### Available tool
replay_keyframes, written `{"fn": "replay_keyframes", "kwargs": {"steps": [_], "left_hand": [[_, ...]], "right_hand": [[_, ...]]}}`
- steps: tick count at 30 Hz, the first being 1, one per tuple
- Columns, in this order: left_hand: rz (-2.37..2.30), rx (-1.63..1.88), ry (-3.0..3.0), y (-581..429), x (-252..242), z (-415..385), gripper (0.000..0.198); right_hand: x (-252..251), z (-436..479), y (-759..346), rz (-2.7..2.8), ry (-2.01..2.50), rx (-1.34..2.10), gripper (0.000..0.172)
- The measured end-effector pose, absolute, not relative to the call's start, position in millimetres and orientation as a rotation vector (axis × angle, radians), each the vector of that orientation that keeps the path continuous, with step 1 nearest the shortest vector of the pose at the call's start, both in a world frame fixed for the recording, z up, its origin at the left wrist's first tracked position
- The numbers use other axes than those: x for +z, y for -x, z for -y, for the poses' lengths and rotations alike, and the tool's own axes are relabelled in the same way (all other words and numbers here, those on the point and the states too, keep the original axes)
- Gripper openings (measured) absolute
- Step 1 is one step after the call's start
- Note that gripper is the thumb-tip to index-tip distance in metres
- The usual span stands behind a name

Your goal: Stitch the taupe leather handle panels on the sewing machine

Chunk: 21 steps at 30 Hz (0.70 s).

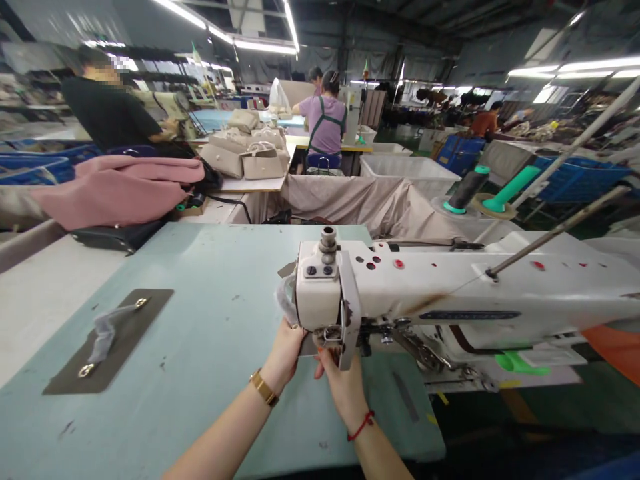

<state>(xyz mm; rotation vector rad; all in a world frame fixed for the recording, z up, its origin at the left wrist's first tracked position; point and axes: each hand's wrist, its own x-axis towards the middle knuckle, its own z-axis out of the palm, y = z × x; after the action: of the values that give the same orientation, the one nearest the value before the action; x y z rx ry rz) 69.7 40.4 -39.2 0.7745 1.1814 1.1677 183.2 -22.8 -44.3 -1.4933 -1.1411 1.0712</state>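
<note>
Pale green sewing table (pixel 215 413) here, and the taupe handle panel (pixel 308 347) is half-hidden under the sewing-machine head (pixel 318 303), seemingly lengthwise away from me, left hand (pixel 283 353) at its near-left edge, right hand (pixel 344 383) by the near-right corner, can't tell if either's gripping.

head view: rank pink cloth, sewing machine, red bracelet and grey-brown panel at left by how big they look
1. Sewing machine
2. Pink cloth, though it lies farther back
3. Grey-brown panel
4. Red bracelet
</note>
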Motion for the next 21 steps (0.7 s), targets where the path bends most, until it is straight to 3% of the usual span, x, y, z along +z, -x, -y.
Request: {"fn": "replay_keyframes", "kwargs": {"steps": [5,10,21], "left_hand": [[-1.116,1.130,-0.844,-63,-42,-39,0.059],[-1.026,0.904,-0.840,-46,-49,-36,0.042],[-0.987,0.621,-0.936,-28,-33,-37,0.037]], "right_hand": [[-48,22,-183,1.155,1.487,1.053,0.043],[-46,26,-184,1.125,1.463,1.070,0.044],[-56,46,-187,0.872,1.355,1.363,0.058]]}}
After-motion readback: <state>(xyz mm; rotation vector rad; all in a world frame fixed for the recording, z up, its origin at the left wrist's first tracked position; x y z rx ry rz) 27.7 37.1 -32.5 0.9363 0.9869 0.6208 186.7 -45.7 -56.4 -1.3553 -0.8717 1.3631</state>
